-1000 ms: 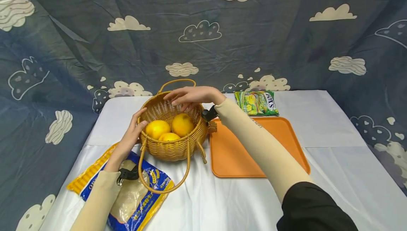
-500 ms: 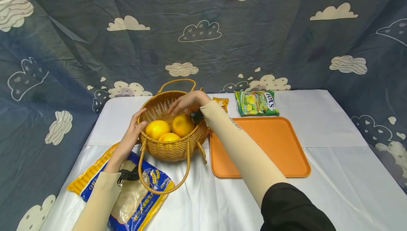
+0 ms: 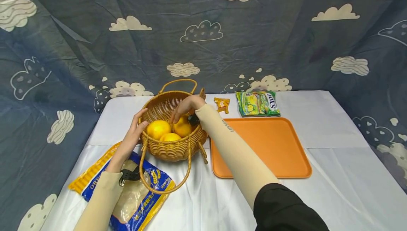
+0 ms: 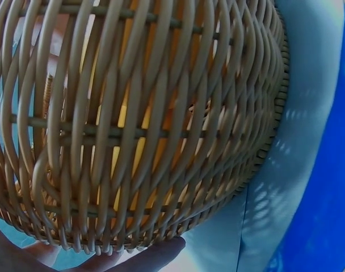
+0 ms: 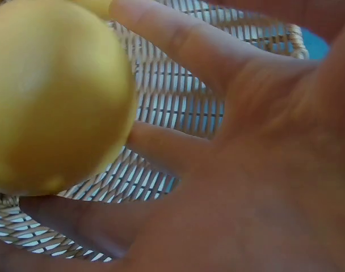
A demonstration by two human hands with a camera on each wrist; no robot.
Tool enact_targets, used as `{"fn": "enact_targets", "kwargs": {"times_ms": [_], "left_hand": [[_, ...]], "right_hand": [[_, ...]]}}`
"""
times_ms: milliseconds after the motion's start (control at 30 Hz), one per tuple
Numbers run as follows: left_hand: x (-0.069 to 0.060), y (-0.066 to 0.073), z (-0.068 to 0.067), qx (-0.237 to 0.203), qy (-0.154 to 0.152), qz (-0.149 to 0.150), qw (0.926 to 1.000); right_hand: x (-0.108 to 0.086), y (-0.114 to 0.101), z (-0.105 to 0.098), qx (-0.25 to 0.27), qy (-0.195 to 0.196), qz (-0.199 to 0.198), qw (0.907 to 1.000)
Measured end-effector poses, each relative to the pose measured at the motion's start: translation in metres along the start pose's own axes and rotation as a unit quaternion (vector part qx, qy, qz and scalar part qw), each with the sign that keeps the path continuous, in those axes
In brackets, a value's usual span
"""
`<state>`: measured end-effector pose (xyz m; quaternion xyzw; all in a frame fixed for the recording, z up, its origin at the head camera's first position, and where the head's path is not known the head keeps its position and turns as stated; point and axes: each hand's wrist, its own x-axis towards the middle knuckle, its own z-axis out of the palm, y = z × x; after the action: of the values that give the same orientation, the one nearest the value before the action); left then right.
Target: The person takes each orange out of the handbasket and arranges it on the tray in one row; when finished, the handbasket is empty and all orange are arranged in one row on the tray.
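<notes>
A wicker basket (image 3: 166,152) holds round yellow fruit: one at the left (image 3: 158,129), one in front (image 3: 170,137), and one at the right (image 3: 182,129). My left hand (image 3: 129,137) grips the basket's left rim, thumb inside and fingers outside; its fingertips (image 4: 155,254) show against the weave in the left wrist view. Inside the basket, my right hand (image 3: 188,106) reaches down over the right fruit. The right wrist view shows its fingers spread beside this yellow fruit (image 5: 59,96), some tips hidden behind it, with the palm apart.
An orange tray (image 3: 264,149) lies right of the basket. Behind it are a green Fox's candy bag (image 3: 257,104) and a small orange-wrapped snack (image 3: 222,105). A blue and yellow food bag (image 3: 130,195) lies under my left forearm. The basket's front handle (image 3: 187,174) hangs forward.
My right hand has moved left and down into the basket, onto the right fruit. The small orange-wrapped snack has come into sight behind the arm. My left hand stays on the rim.
</notes>
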<state>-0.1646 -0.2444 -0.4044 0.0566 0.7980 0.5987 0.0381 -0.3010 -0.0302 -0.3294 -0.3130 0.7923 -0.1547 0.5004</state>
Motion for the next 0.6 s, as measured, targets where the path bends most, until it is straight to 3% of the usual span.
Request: {"fn": "enact_targets", "kwargs": {"times_ms": [133, 333, 467, 600], "left_hand": [[0.000, 0.000, 0.000, -0.004, 0.000, 0.001, 1.0000], [0.000, 0.000, 0.001, -0.006, 0.000, -0.001, 1.0000], [0.000, 0.000, 0.001, -0.006, -0.001, -0.006, 1.0000], [-0.001, 0.000, 0.001, -0.005, -0.002, -0.006, 1.0000]], "right_hand": [[0.002, -0.002, 0.002, -0.016, 0.005, 0.012, 0.9998], [0.002, -0.003, 0.005, 0.040, 0.047, 0.010, 0.9980], [-0.002, -0.005, 0.004, 0.059, 0.077, -0.001, 0.9953], [-0.011, -0.007, 0.000, 0.082, 0.102, -0.036, 0.9907]]}}
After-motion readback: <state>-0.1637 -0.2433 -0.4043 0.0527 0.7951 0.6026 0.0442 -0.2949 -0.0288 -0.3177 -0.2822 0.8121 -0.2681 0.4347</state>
